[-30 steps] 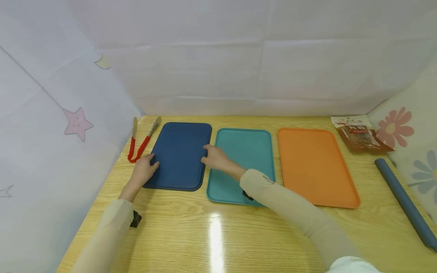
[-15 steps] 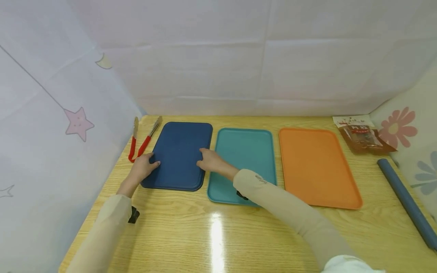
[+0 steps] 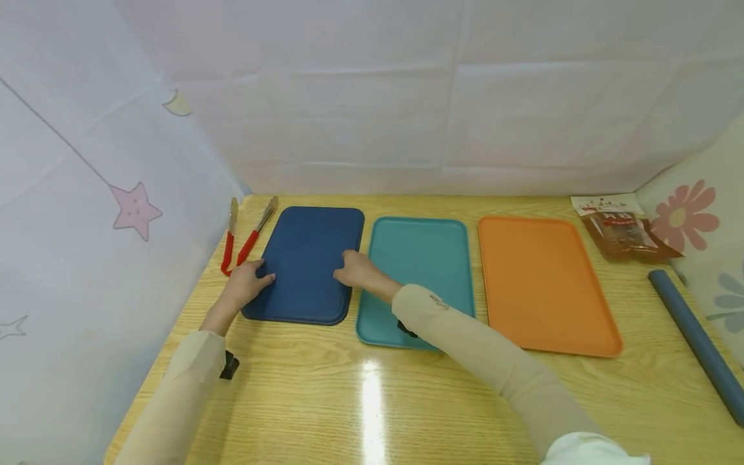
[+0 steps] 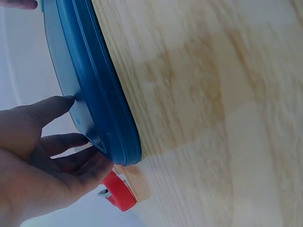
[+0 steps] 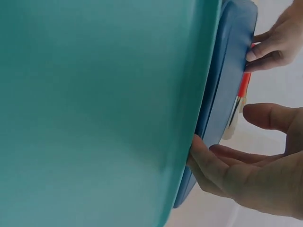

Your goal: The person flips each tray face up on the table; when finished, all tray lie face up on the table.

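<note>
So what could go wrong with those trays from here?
The fingers of the right hand are at the narrow gap between the blue tray and the teal tray, so they might nudge the teal one. The red-handled tongs lie right by the left hand, which could knock them. The right sleeve crosses over the near part of the teal tray and might brush it.

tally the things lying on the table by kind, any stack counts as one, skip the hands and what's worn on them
Trays: 3 (dark blue tray, teal tray, orange tray)
Tongs: 1 (red-handled tongs)
Bags: 1 (brown packaged bag)
Rolls: 1 (blue-grey roll)
Total: 6
</note>
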